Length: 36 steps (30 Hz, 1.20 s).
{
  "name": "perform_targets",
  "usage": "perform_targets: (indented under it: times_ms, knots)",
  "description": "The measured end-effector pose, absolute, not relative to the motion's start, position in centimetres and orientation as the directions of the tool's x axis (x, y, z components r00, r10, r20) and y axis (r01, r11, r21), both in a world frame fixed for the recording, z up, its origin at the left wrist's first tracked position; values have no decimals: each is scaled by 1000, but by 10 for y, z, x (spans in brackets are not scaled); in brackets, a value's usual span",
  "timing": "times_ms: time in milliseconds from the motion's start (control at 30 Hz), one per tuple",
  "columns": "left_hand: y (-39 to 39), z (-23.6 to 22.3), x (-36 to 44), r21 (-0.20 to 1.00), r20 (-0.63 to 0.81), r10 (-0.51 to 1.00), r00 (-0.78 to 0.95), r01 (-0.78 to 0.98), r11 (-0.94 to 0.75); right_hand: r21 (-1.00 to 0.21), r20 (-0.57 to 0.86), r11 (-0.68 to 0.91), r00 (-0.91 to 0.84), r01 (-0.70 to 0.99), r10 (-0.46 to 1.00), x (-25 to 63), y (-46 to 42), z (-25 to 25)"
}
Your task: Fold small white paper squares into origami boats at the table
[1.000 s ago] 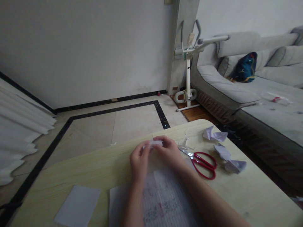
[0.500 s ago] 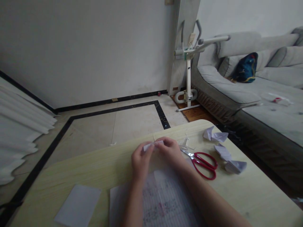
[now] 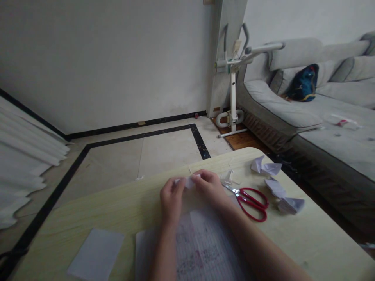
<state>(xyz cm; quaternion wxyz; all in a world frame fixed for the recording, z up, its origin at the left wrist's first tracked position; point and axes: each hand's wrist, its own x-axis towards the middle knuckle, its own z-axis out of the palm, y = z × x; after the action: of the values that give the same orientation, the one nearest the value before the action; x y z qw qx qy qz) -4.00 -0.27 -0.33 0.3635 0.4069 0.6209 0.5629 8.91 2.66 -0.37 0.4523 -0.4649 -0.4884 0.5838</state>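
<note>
My left hand (image 3: 170, 198) and my right hand (image 3: 211, 188) meet over the far middle of a pale wooden table (image 3: 111, 210). Both pinch a small folded piece of white paper (image 3: 188, 181) between fingertips, fingers curled around it. The paper is held just above a lined sheet of paper (image 3: 202, 246) that lies under my forearms. Red-handled scissors (image 3: 249, 200) lie shut on the table, right of my right hand.
Several folded white paper shapes (image 3: 277, 187) sit at the table's right side, one more (image 3: 265, 167) near the far corner. A blank white sheet (image 3: 96, 253) lies front left. Beyond the table: tiled floor, a white exercise machine (image 3: 233, 78), a grey sofa (image 3: 307, 109).
My fingers shifted slightly on the small paper, and its left end has tilted a little; the hands stay in the same place.
</note>
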Motion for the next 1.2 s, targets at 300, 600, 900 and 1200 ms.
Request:
perform_targets:
  times_ms: [300,600,900,1200]
  knots:
    - [-3,-4,-40,992,-26,943,-333,110,66,-998,-49,-55,-142,-36,989,88,25,1]
    - [-3,-6,-39,991,38,925,-378,131,13,-996,-67,-75,-174,-44,982,88,24,2]
    - [-5,-2,-39,997,-29,923,-383,52,53,-991,-102,-116,-187,-62,977,88,24,0]
    - [-6,-5,-40,999,12,935,-356,50,6,-989,-107,-123,-172,-83,979,89,23,-1]
